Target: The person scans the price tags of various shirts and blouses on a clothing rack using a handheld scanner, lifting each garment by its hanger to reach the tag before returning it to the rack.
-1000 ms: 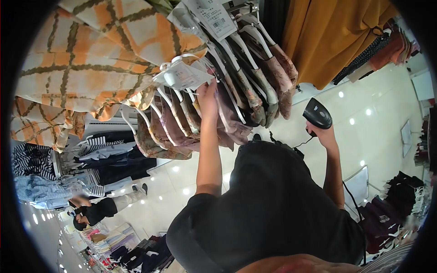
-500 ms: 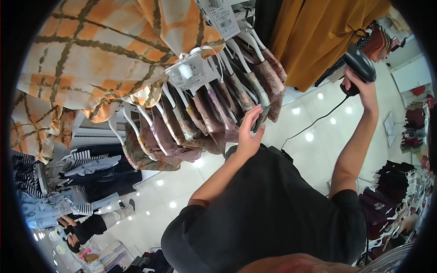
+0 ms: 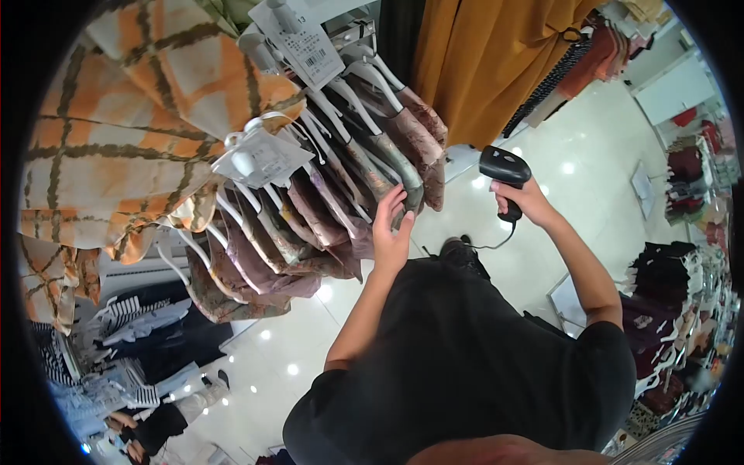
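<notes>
My left hand (image 3: 391, 239) is at the front edge of a row of floral blouses on white hangers. Its fingers are stretched out with the thumb apart, resting against the shoulder of a grey-green floral blouse (image 3: 401, 164). In my right hand (image 3: 523, 203) is a black barcode scanner (image 3: 505, 166), gripped by its handle with the head pointing left toward the blouses. A thin black cable (image 3: 496, 245) hangs from the scanner's base. White price tags, one with a barcode (image 3: 314, 58) and one tilted tag (image 3: 267, 159), hang above the hangers.
An orange checked garment (image 3: 101, 155) hangs at upper left, and a mustard garment (image 3: 480, 70) behind the rack. Dark clothes (image 3: 659, 287) hang on the right. Another person (image 3: 159, 426) is at lower left. The shiny tiled floor (image 3: 573, 147) shows between the racks.
My right hand has brought the scanner down and left, closer to the blouses. My left hand stays at the blouses' edge, while the view has shifted slightly.
</notes>
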`<action>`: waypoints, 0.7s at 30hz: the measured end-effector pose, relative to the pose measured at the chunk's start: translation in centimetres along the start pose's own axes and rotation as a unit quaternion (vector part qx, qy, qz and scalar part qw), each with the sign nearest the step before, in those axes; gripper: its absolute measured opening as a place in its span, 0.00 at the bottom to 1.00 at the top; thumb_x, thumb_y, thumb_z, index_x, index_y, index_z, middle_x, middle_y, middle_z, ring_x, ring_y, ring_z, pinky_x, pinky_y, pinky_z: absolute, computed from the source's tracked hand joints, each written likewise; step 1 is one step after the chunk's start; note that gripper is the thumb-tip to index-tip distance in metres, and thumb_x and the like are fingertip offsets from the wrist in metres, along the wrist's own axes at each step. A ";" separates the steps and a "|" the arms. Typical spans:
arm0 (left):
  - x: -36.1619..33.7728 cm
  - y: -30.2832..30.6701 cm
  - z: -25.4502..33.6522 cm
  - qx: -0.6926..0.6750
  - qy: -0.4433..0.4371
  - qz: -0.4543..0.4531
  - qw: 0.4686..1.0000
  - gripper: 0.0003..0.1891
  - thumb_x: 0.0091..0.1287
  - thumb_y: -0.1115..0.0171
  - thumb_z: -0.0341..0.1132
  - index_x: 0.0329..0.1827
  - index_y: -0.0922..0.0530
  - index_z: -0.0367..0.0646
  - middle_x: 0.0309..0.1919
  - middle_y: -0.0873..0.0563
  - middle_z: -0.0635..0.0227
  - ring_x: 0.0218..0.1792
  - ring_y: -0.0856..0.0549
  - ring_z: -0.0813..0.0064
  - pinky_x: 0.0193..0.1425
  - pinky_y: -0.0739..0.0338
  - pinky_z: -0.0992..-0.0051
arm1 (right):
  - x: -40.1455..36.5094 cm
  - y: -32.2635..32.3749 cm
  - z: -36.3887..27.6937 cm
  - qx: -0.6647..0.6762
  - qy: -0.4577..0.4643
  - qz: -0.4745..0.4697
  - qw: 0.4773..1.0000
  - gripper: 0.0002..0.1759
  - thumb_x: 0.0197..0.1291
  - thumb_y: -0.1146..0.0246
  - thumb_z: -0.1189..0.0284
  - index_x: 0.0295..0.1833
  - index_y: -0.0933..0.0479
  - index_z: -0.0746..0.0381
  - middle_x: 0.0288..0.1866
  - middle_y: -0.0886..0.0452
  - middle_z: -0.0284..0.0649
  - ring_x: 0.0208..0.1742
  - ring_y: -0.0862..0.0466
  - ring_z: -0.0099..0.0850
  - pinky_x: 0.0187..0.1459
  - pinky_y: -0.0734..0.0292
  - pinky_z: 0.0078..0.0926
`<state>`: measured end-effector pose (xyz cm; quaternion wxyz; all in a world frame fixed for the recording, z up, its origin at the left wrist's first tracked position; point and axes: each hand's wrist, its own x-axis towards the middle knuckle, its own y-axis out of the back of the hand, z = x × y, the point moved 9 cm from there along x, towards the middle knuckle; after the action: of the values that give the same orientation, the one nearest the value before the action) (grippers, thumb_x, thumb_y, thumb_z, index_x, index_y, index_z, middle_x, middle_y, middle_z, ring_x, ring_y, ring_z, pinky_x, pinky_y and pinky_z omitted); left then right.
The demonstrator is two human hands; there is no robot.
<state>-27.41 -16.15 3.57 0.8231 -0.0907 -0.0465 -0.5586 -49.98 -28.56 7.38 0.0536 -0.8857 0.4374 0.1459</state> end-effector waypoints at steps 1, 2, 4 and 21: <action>-0.1 -0.1 -0.1 -0.020 0.008 0.007 1.000 0.23 0.69 0.43 0.26 0.68 0.33 0.33 0.65 0.26 0.55 0.64 0.24 0.63 0.69 0.32 0.66 | 0.0 0.2 0.8 0.027 0.000 0.012 1.000 0.08 0.63 0.36 0.74 0.40 0.30 0.62 0.19 0.28 0.31 0.20 0.26 0.21 0.28 0.26 0.23; 0.0 -0.2 -0.3 -0.041 0.015 0.014 0.999 0.23 0.70 0.43 0.27 0.67 0.33 0.33 0.64 0.25 0.54 0.64 0.23 0.64 0.68 0.32 0.67 | -0.2 0.4 0.9 0.022 0.014 0.001 1.000 0.08 0.64 0.36 0.74 0.40 0.29 0.63 0.19 0.28 0.31 0.20 0.25 0.22 0.28 0.27 0.23; 0.4 -1.0 -0.4 -0.054 0.020 0.023 0.998 0.21 0.71 0.44 0.27 0.66 0.32 0.32 0.63 0.24 0.53 0.62 0.22 0.64 0.67 0.31 0.67 | -0.4 1.5 2.6 0.014 0.013 -0.016 1.000 0.07 0.64 0.36 0.75 0.40 0.29 0.63 0.19 0.28 0.32 0.20 0.25 0.22 0.27 0.27 0.23; 3.3 -4.0 1.4 0.076 -0.051 0.317 0.944 0.26 0.71 0.43 0.32 0.71 0.36 0.33 0.68 0.29 0.52 0.67 0.26 0.60 0.69 0.31 0.66 | -3.6 12.8 12.1 0.171 0.006 -0.095 0.981 0.05 0.62 0.35 0.78 0.41 0.25 0.65 0.24 0.24 0.33 0.22 0.25 0.20 0.30 0.25 0.23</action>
<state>-29.91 -20.31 5.94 0.9586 -0.0659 -0.0996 -0.2583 -64.74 -31.00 -2.64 0.2156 -0.9020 0.3697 0.0577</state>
